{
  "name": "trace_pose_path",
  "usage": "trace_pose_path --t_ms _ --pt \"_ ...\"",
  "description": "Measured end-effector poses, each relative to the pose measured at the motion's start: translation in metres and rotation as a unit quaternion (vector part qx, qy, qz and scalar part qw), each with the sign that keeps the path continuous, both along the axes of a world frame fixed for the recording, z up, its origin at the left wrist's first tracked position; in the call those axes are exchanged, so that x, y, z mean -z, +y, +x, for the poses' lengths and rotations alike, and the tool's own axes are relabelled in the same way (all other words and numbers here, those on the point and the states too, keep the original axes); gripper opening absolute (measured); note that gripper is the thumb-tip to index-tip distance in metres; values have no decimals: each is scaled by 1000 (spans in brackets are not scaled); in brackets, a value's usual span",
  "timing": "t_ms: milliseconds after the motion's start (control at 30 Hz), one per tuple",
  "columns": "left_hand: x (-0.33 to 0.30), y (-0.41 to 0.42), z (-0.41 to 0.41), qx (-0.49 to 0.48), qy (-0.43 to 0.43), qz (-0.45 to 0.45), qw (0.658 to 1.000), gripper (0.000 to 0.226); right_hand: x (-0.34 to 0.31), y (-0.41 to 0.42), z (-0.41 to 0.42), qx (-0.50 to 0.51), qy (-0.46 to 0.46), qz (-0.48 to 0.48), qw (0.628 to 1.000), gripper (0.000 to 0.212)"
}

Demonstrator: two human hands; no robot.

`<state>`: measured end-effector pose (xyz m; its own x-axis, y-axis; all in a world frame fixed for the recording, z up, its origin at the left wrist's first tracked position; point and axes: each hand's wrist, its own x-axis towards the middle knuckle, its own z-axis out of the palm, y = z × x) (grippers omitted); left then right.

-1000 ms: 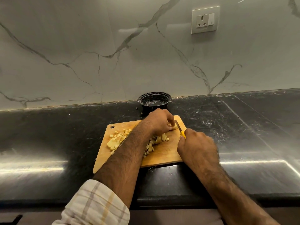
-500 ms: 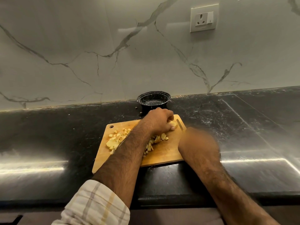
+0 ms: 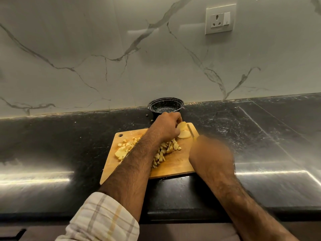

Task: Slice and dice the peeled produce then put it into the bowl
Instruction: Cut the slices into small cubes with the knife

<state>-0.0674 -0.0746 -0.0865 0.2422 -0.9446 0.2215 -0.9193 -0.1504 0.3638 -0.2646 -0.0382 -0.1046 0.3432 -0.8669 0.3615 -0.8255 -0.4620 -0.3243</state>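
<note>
Head view, produce: the remaining peeled piece (image 3: pixel 182 126) and a cut slice (image 3: pixel 184 134) lie at the far right corner of the cutting board (image 3: pixel 175 164), diced bits (image 3: pixel 166 150) mid-board; the bowl (image 3: pixel 165 106) sits at the surface's back edge.
Left hand (image 3: pixel 166 127): fingers curled, pinning the piece.
Right hand (image 3: pixel 210 150): blurred; gripping the knife (image 3: pixel 191 132).
Handling: likely firm, wet, slippery; hold it flat side down.
Change: a slice now lies separated; half a second ago none showed.

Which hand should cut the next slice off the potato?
The right hand: it looks to be gripping the knife, blade beside the potato piece. The left hand is busy steadying that piece on the cutting board.
</note>
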Motion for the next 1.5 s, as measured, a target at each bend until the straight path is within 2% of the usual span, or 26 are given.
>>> trace_pose_path --t_ms 133,233,433,533,633,733,1000,1233,1300,1433,1500 --pt "-5 4 7 -22 -25 -71 997 45 -1 -1 4 -8 33 47 998 26" --pt "-9 12 19 -69 -78 -76 992 38 -2 0 5 -22 40 73 996 25" --pt "-10 21 25 -88 -15 -100 991 24 -7 1 6 -30 75 101 992 26" --pt "-11 23 29 -100 26 -135 985 17 -6 3 5 -30 52 69 996 25" --pt "-9 22 23 -72 87 -100 989 20 -5 6 2 -46 25 17 998 30" --pt "-6 18 15 -47 127 -70 988 23 -6 7 1 -53 27 23 998 31" --pt "-6 11 15 -74 43 -81 993 12 -9 6 8 -54 91 83 991 29" --pt "-4 10 20 -65 32 -112 991 10 -12 5 10 -60 109 101 987 25" --pt "-4 9 18 -54 32 -114 991 11 -10 5 8 -58 94 92 990 24" --pt "-2 6 12 -40 45 -80 995 15 -7 5 5 -37 15 11 999 27" --pt "-1 3 12 -42 60 -71 995 16 -10 2 9 -34 3 31 999 29"
